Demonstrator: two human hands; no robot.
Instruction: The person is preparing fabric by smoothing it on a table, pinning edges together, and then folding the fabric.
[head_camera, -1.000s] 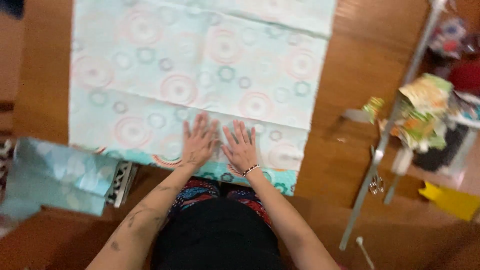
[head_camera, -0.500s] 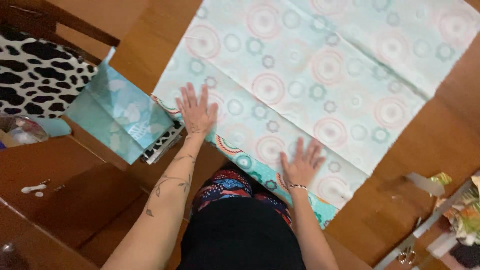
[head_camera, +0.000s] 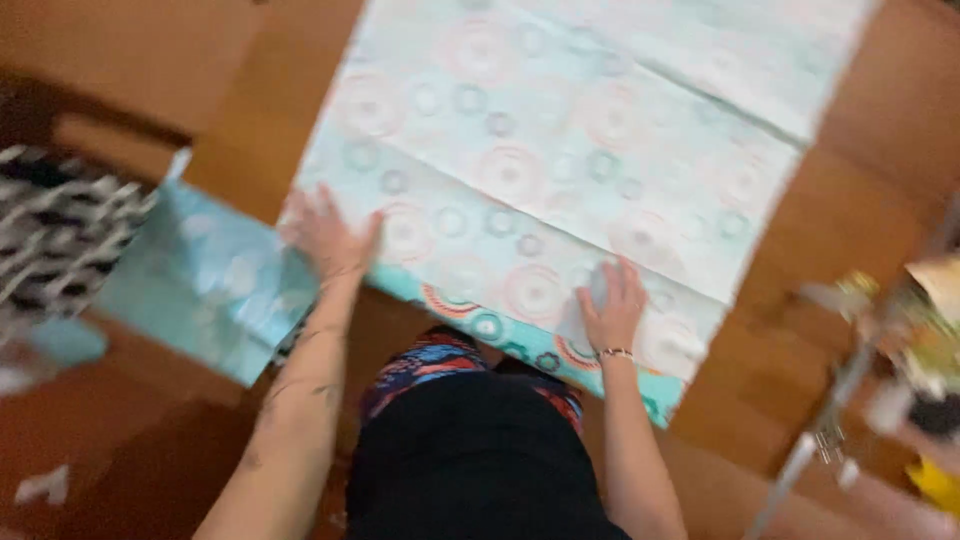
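Observation:
A large sheet of pale turquoise paper (head_camera: 560, 150) printed with pink and teal circles lies spread on a brown wooden table (head_camera: 850, 230). Its near edge is folded up, showing a brighter teal strip. My left hand (head_camera: 330, 240) lies flat with fingers apart on the sheet's near left corner. Near the right end of the folded edge, my right hand (head_camera: 612, 305) presses flat; a thin bracelet is on that wrist. Neither hand holds anything. The frame is blurred.
A folded teal piece (head_camera: 205, 280) lies left of the sheet, beside my left hand. A black-and-white patterned cloth (head_camera: 55, 240) is at the far left. A metal stand (head_camera: 830, 420) and colourful clutter (head_camera: 925, 340) sit at the right edge.
My hands have slid apart along the sheet's near edge, the left to the left corner and the right further right. The view has shifted and blurred.

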